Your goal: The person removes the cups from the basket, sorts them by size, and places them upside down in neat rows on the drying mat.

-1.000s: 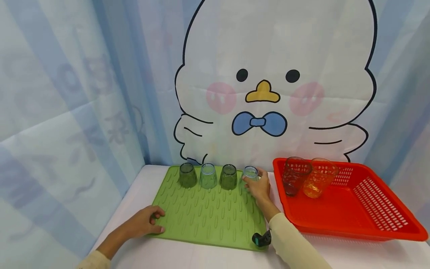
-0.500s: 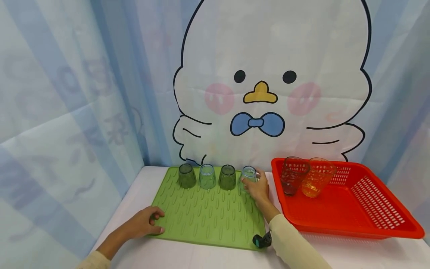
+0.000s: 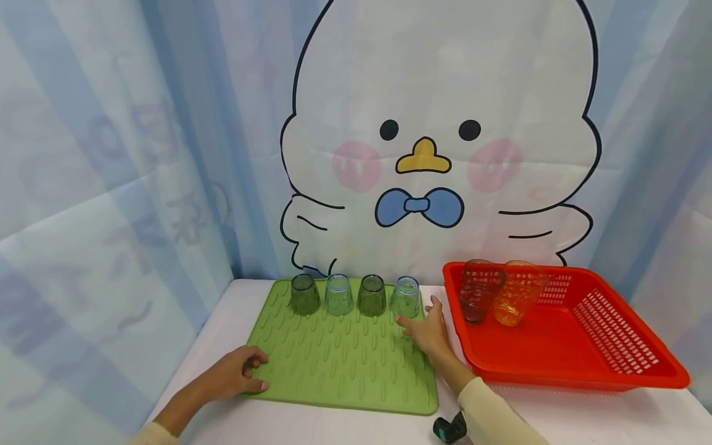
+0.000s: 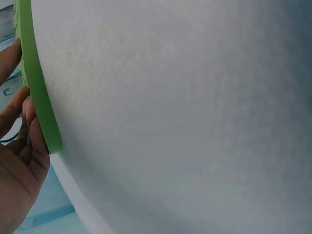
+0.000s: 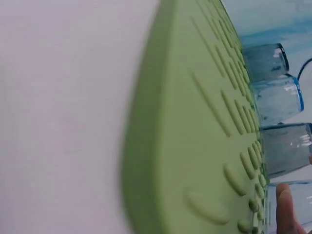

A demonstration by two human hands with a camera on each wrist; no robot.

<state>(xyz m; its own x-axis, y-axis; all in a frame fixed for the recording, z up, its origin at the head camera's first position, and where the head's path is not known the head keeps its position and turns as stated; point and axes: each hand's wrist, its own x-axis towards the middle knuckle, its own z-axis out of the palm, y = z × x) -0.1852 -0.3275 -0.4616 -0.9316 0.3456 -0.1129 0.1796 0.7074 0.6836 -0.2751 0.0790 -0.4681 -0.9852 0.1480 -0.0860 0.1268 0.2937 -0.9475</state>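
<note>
Where your white table [image 3: 334, 426] ends, one blue-and-white curtain [image 3: 100, 185] hangs, printed with a large bird (yellow beak, pink cheeks, blue bow tie). One red basket [image 3: 584, 352], perforated, on the table at right. One green mat [image 3: 334, 371], ridged, flat, left of the basket. Your left hand [image 3: 230, 374]: at the mat's left edge near its front corner, touching it, thumb apart from loosely bent fingers. Your right hand [image 3: 428, 334]: over the mat's right side, thumb and fingers spread apart, just beside the rightmost pale glass [image 3: 405, 296]; whether a fingertip touches it, you cannot tell. Two taller glasses, one dark tumbler [image 3: 478, 290] and one orange tumbler [image 3: 516, 303], side by side in the basket's left part. Four short glasses, standing in a row along the mat's far edge: left dark glass [image 3: 305, 296], left pale glass [image 3: 339, 296], middle dark glass [image 3: 372, 296], rightmost pale glass. One small black device [image 3: 449, 428], by your right cuff.
</note>
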